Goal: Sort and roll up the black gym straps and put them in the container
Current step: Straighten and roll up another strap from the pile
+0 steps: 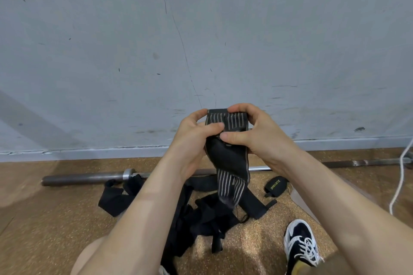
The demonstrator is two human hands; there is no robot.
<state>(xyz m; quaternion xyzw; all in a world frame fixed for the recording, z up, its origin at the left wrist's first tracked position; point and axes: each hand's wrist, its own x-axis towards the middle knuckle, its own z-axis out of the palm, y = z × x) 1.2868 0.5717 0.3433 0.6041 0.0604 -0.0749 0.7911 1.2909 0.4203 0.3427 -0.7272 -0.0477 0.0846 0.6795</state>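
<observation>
Both hands, left hand (192, 138) and right hand (257, 134), pinch the top of a black elastic strap with pale stripes (230, 156), held above the cork floor's (67, 219) tangled black straps (201, 214). Rolling seems underway; next, tight even turns. No container visible.

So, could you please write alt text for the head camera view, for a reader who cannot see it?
The left hand and right hand grip the top of a striped black strap, whose tail hangs above a heap of black straps on the floor; a barbell lies along the wall behind.
</observation>
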